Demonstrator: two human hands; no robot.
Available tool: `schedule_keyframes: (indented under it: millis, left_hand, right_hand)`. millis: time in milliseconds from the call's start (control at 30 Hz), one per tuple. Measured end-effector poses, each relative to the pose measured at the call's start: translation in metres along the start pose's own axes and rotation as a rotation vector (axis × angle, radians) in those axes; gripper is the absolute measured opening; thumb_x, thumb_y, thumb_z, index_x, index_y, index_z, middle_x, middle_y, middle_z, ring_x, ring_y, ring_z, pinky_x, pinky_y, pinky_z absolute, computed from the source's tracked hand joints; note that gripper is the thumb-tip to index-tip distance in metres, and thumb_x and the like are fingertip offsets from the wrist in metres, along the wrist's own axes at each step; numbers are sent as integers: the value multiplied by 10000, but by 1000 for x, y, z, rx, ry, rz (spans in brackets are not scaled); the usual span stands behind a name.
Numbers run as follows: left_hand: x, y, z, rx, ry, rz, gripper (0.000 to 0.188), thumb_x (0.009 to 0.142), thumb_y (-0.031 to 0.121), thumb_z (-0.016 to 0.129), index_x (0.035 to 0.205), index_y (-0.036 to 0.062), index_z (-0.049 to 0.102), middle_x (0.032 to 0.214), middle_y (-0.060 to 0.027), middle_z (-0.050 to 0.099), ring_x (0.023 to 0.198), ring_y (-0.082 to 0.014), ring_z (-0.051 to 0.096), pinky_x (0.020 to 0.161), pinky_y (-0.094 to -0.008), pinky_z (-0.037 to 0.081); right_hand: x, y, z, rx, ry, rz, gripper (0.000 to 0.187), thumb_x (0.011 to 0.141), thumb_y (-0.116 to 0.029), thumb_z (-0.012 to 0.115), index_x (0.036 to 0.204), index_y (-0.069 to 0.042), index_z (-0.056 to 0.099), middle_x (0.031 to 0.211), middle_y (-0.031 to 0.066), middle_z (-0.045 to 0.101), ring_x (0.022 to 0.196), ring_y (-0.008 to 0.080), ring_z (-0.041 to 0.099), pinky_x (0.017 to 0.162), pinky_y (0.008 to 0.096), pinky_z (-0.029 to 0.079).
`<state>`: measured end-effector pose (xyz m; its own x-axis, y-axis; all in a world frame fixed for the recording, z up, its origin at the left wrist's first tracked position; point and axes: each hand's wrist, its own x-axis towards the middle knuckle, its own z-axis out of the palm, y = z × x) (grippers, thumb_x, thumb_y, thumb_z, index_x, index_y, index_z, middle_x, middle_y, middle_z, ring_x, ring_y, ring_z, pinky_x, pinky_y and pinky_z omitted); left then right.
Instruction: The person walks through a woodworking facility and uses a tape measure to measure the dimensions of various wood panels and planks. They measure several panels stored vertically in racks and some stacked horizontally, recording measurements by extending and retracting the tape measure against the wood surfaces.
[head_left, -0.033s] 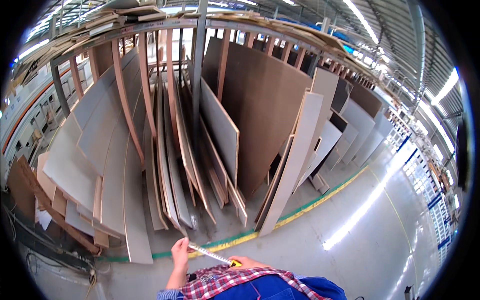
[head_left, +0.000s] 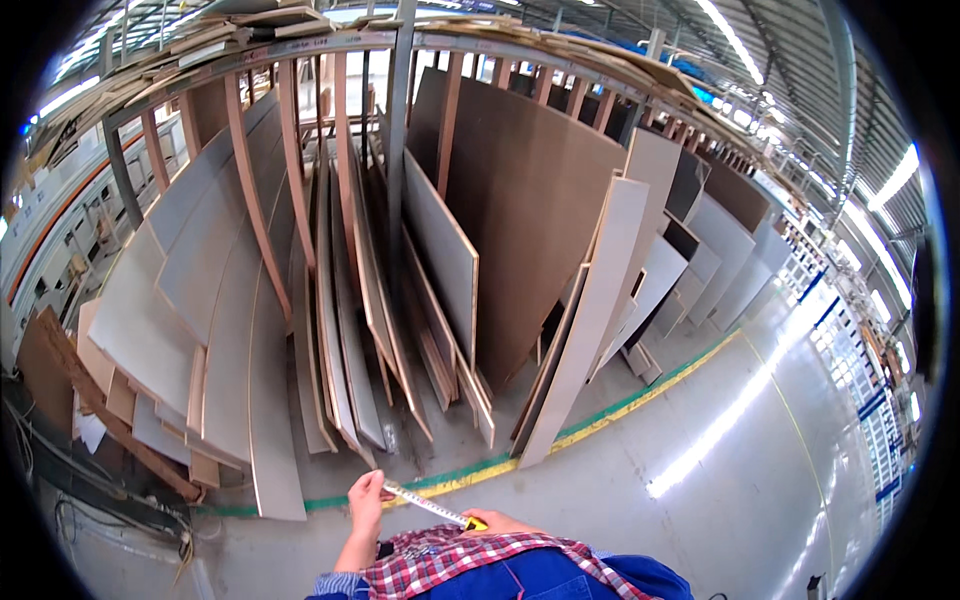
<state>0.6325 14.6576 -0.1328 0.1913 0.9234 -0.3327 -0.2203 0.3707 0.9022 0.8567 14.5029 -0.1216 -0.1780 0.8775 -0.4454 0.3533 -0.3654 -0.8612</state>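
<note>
- Head view: a long storage rack (head_left: 399,150) is seen across most of the hall, framed by grey metal and reddish posts (head_left: 238,140), with loose boards (head_left: 300,28) piled along its top
- Grey floor (head_left: 610,490) is spread before it, crossed at the right by a bright reflection
- Along the foot of the rack, the floor is marked by a green and yellow stripe (head_left: 650,395)
- A big brown panel (head_left: 530,220) is stood on edge in the rack
- Grey panels (head_left: 150,305) are ranged at the left, tilted and overlapped
- A pale narrow board (head_left: 590,310) is leaned at the front, its foot seen at the stripe
- At the lower edge, a blue garment (head_left: 540,578) and a checked shirt (head_left: 450,560) are worn
- Of the hands, the left hand (head_left: 367,502) is raised, its thumb and fingers pinched on the free end of a tape measure (head_left: 430,506)
- The right hand (head_left: 508,524) is held low against the shirt, closed on the yellow case (head_left: 476,523), its fingers partly hidden
- The tape measure is held in front of the body, its marked blade (head_left: 410,497) drawn straight between both hands and sloped down to the right
</note>
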Motion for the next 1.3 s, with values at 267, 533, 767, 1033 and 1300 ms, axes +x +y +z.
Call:
schedule_keyframes:
  millis: [267, 533, 767, 1033, 1300]
  left_hand:
    - [-74, -72, 82, 119, -185, -150, 282, 867, 190, 574, 1048, -25, 559, 786, -87, 622, 631, -148, 625, 545, -232, 508]
    - [-127, -111, 160, 239, -508, -331, 243, 879, 189, 560, 1015, -11, 563, 791, -52, 619, 681, -102, 610, 571, -199, 492]
    - [-127, -121, 216, 465, -789, -336, 239, 870, 228, 572, 954, 5, 587, 750, -28, 622, 643, -78, 588, 542, -203, 456]
    - [-126, -127, 221, 829, -951, 14, 272, 827, 302, 595, 893, 44, 650, 700, -91, 633, 607, -145, 570, 579, -292, 453]
    - [-130, -82, 179, 930, -787, 83, 277, 816, 288, 586, 928, 42, 646, 815, -154, 645, 715, -268, 623, 652, -331, 475]
  right_hand:
    - [-69, 79, -20, 121, 43, -73, 473, 787, -286, 671, 1165, -61, 496, 926, 52, 569, 868, 141, 512, 790, 260, 413]
    - [-137, 119, -39, 301, 153, -47, 497, 769, -274, 696, 1156, -46, 484, 965, 59, 569, 898, 131, 519, 807, 260, 415]
    - [-185, 126, -33, 560, 428, 4, 459, 739, -163, 727, 1105, -44, 477, 899, 30, 560, 848, 105, 514, 758, 233, 418]
    - [-201, 133, -28, 538, 499, 58, 406, 744, -137, 718, 1065, -45, 487, 865, 8, 562, 813, 86, 508, 734, 214, 409]
    - [-157, 142, -23, 375, 341, -51, 447, 739, -180, 718, 1096, -37, 491, 906, 37, 568, 845, 115, 517, 758, 236, 417]
